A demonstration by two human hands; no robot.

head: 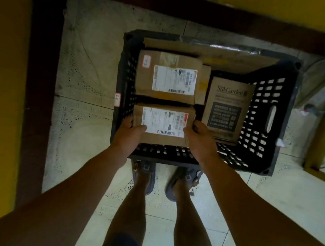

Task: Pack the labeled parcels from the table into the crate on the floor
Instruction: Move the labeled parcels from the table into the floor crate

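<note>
Hands grip one labeled parcel from both ends. I see the left hand wrapped round its left end and the right hand round its right end, with both thumbs curled onto the top face beside the white label. The parcel is inside the black crate, in its near-left corner, and I cannot tell from here whether it rests on the bottom.

Just beyond it, in the crate's far-left corner, lies a second parcel, label up, and the two look to be touching edge to edge. A printed box lies lower down in the right half of the crate, tilted slightly. A cardboard sheet runs along the crate's far wall. A small red-edged tag sticks to the outside of the crate's left wall.

The crate sits on the tiled floor, and the person's shoes are just short of its near wall.
</note>
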